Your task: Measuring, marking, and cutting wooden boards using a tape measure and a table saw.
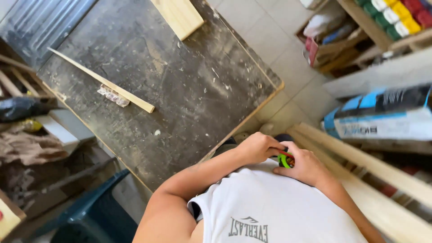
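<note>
Dusty dark counter spreads wide, most of its top bare, its pale wooden edge running close by the person's waist. Both hands meet just off that near corner: left hand curled shut over a small green and black tape measure, right hand pinching it from the other side, each grip pressed tight. A thin wood strip lies slanted well apart, and long pale planks crowd the right.

My hands hid most of the small green tool; the pale board ran off the top edge.
</note>
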